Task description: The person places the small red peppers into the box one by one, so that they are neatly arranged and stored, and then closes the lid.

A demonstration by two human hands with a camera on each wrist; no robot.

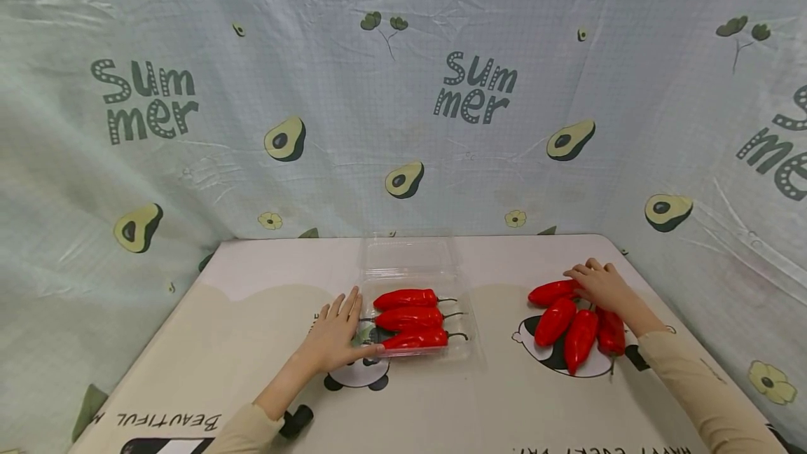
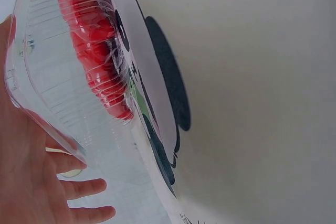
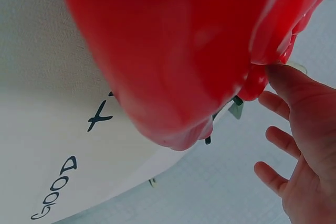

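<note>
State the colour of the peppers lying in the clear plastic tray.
Glossy red; the three peppers show best in the head view.

I face a pale table (image 1: 416,415) printed with pandas (image 1: 356,375) and lettering (image 1: 169,420) — behind its far edge, and along left and right, hangs a grey-blue curtain (image 1: 347,90) patterned with avocados (image 1: 404,179).
</note>
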